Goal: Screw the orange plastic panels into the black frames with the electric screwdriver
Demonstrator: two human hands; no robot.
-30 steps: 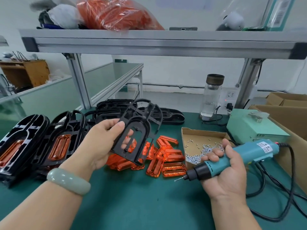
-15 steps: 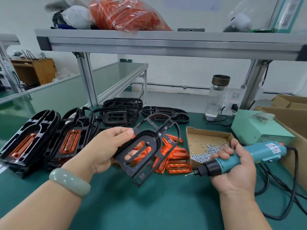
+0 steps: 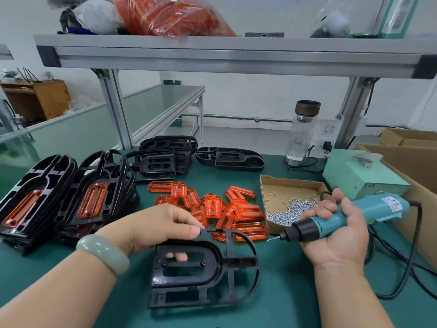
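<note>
Gripping the far edge of a black frame (image 3: 186, 284) with the left hand (image 3: 160, 228), the electric screwdriver (image 3: 350, 217) with the right hand (image 3: 335, 237).

The table (image 3: 283, 299) is covered in dark green. The frame (image 3: 186, 281) in front is moulded in plain black. The stacked frames (image 3: 118, 176) at the left are black too, with fitted panels (image 3: 93, 200) of orange. The loose panels (image 3: 214, 205) are tinted a translucent orange. The screwdriver (image 3: 350, 215) is coloured teal, with a black nose and a white label. The screws (image 3: 288, 210) are silver and the box (image 3: 286, 183) is brown cardboard. A pale green bangle (image 3: 101, 253) is worn.
</note>
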